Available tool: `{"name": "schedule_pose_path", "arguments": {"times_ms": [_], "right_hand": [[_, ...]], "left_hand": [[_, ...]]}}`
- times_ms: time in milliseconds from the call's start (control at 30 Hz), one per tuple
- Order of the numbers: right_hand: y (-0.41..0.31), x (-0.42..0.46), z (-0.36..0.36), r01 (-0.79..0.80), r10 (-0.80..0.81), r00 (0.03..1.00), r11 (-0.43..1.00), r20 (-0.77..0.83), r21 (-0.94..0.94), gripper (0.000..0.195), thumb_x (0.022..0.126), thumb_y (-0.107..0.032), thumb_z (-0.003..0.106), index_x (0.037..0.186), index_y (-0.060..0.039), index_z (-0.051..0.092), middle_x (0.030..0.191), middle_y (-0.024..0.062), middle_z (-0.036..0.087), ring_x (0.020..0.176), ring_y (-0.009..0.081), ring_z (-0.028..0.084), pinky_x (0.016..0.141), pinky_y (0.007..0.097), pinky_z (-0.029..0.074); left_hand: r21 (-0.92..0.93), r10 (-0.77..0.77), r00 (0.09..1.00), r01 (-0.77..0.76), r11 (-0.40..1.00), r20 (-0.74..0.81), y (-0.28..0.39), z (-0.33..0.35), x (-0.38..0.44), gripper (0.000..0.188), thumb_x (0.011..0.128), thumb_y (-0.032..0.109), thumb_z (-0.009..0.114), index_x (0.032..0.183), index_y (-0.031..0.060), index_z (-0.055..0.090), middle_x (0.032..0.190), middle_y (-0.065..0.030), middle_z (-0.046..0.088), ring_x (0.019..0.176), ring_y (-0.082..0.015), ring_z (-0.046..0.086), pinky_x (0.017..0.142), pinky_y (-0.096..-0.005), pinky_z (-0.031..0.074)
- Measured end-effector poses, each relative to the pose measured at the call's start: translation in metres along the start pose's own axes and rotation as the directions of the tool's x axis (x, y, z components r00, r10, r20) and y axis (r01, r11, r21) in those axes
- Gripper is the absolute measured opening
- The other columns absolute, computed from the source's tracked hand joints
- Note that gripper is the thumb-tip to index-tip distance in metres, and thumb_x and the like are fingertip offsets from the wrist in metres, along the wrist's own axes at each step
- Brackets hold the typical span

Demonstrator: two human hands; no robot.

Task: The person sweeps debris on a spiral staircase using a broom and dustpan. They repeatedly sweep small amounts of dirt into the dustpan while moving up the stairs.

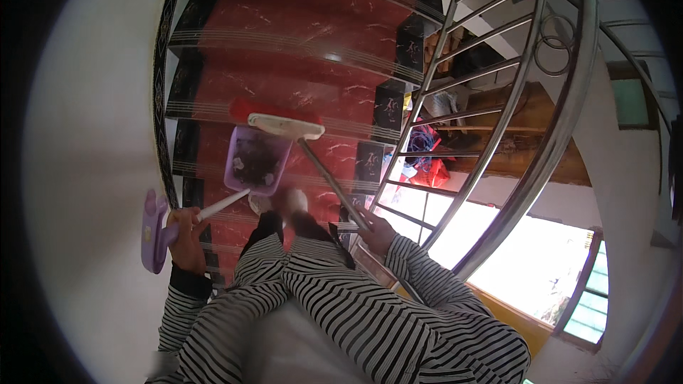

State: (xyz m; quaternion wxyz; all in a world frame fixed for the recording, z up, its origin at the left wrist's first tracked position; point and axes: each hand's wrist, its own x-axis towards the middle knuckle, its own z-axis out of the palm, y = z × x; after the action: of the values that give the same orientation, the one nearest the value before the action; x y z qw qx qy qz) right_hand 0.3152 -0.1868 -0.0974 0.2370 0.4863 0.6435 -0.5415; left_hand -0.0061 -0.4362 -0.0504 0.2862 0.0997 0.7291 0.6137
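Note:
My left hand [185, 237] is closed around the white handle of a purple dustpan [229, 173], near the handle's purple end at the wall side. Dark dust and a few pale scraps lie in the pan, which is over the red stair steps in front of my feet. In my right hand [378, 234] is the metal stick of a broom [286, 126]. The broom's white head with red bristles is just beyond the pan's far edge, close to it; whether they touch I cannot tell.
Red marble-patterned stairs [299, 58] with black borders run ahead of my feet. A white wall [96, 133] rises on the left. On the right curves a stainless steel railing [565, 133], with red bags [429, 172] and a wooden surface [512, 144] beyond its bars.

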Motion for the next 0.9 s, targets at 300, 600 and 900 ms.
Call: {"name": "schedule_pose_path", "arguments": {"times_ms": [300,600,900], "right_hand": [[0.018,0.124,-0.078,0.179,-0.412,0.844,0.82,-0.344,-0.543,0.058,0.078,-0.014,0.057,0.133,-0.0138,0.038,0.103,0.0202,0.061,0.09,0.035,0.061,0.072,0.0445,0.05],[0.044,0.03,0.014,0.224,-0.226,0.967,0.974,-0.121,-0.032,0.063,0.079,-0.009,0.056,0.137,-0.0056,0.033,0.114,0.0201,0.057,0.089,0.0267,0.062,0.072,0.0364,0.051],[0.123,0.088,-0.039,0.198,-0.216,0.807,0.976,-0.55,-0.092,0.059,0.085,-0.021,0.057,0.139,-0.0165,0.033,0.064,0.0132,0.059,0.047,0.0212,0.058,0.039,0.0316,0.043]], "left_hand": [[-0.072,-0.101,0.993,0.105,0.992,0.053,-0.014,0.007,-0.011,0.03,0.096,0.035,0.043,0.096,0.0055,0.044,0.107,-0.0079,0.048,0.104,-0.0187,0.047,0.09,-0.0379,0.042],[0.133,-0.204,0.973,0.188,0.973,0.112,0.011,0.01,-0.005,0.039,0.094,0.04,0.044,0.11,0.0039,0.048,0.11,-0.0068,0.049,0.103,-0.0157,0.047,0.088,-0.0324,0.042],[0.313,-0.238,0.957,0.178,0.933,0.164,0.017,0.01,-0.009,0.045,0.094,0.042,0.044,0.115,0.003,0.052,0.109,-0.0059,0.05,0.1,-0.0145,0.049,0.084,-0.0284,0.042]]}}
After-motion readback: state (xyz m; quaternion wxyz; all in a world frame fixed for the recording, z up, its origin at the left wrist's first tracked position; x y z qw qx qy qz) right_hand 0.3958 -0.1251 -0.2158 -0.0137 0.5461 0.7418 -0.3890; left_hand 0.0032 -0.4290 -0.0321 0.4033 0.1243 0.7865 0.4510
